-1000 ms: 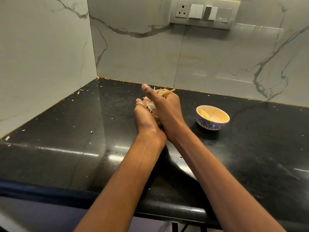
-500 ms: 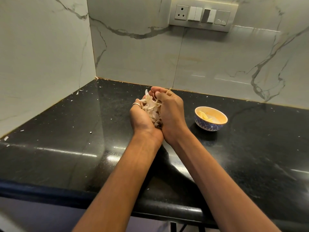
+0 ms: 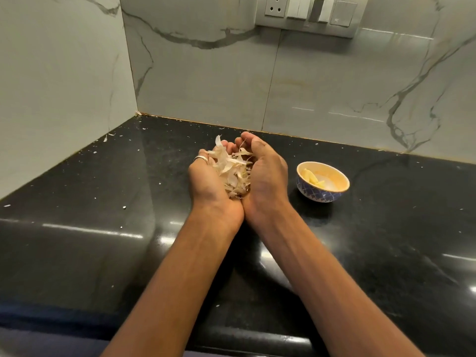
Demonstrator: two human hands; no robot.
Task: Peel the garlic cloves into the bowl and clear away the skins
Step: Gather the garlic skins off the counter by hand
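Note:
A heap of pale, papery garlic skins (image 3: 233, 171) lies cupped between my two hands above the black counter. My left hand (image 3: 204, 181), with a silver ring on one finger, curls under the heap from the left. My right hand (image 3: 266, 173) curls round it from the right, fingertips bent over the top. The two wrists touch each other. To the right of my hands stands a small bowl (image 3: 322, 195), blue-patterned outside and cream inside, with peeled garlic cloves (image 3: 313, 179) in it.
The black stone counter (image 3: 103, 228) meets marble walls at the left and back. Small white skin flecks (image 3: 108, 137) are scattered over its left part and back corner. A socket and switch panel (image 3: 309, 14) is on the back wall. The counter's front edge is near me.
My hands have turned palm-up and spread slightly, so the gathered skins now show between them. A second ago the right hand covered the heap.

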